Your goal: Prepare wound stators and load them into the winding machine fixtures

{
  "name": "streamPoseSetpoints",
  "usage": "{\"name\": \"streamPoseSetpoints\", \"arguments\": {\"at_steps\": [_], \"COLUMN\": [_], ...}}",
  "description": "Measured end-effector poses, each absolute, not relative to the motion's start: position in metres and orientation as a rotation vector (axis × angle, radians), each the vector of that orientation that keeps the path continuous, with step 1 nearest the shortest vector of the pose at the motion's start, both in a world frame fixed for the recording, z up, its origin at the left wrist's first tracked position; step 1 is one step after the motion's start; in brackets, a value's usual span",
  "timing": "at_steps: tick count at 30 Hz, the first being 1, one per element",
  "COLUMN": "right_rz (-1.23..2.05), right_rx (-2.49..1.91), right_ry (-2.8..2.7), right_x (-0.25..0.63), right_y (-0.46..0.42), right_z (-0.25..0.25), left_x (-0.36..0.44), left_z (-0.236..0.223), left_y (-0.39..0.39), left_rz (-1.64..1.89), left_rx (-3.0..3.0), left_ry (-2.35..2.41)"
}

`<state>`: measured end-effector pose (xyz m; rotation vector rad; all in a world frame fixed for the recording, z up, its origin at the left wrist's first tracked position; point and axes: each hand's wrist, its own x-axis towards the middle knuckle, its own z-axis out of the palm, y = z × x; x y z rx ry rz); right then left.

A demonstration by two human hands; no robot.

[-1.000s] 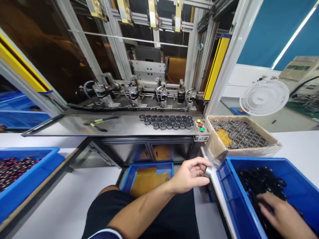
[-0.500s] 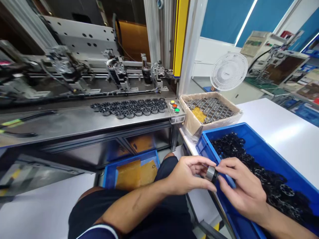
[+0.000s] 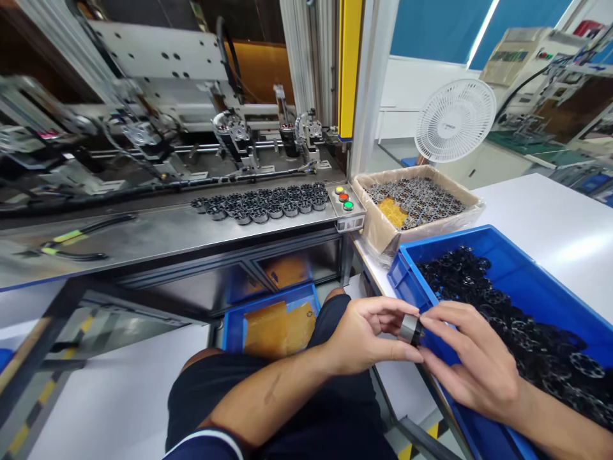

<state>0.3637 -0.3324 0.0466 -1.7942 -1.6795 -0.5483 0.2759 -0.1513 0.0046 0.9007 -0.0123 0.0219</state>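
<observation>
Between my two hands is a small round part (image 3: 410, 328), metallic grey on the left side and black on the right. My left hand (image 3: 366, 335) grips it with thumb and fingertips from the left. My right hand (image 3: 474, 361) pinches its black side with thumb and fingers. The hands are held in front of a blue bin (image 3: 416, 287), whose heap of black wheel-shaped parts (image 3: 507, 313) lies to the right. Part of the held piece is hidden by my fingers.
Rows of black ring parts (image 3: 261, 204) stand on the metal ledge beside a button box (image 3: 349, 220) and pliers (image 3: 76, 237). Behind the blue bin sits a lined carton (image 3: 378, 236) of grey parts, with a white fan (image 3: 454, 121) beyond. Machine fixtures (image 3: 234, 137) line the back.
The camera view has turned slightly left, so the surroundings sit further right. Both hands keep hold of the round part, which shows slightly more from its side.
</observation>
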Motion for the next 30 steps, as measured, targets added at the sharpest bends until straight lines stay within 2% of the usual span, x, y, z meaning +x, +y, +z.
{"name": "streamPoseSetpoints", "arguments": {"at_steps": [30], "right_rz": [-0.574], "right_rx": [-1.769], "right_ry": [-1.821], "right_x": [0.3644], "right_y": [-0.3335], "right_z": [0.0481], "left_x": [0.268], "left_z": [0.0045], "left_y": [-0.1525], "left_rz": [0.013], "left_rx": [0.884], "left_ry": [-0.016]}}
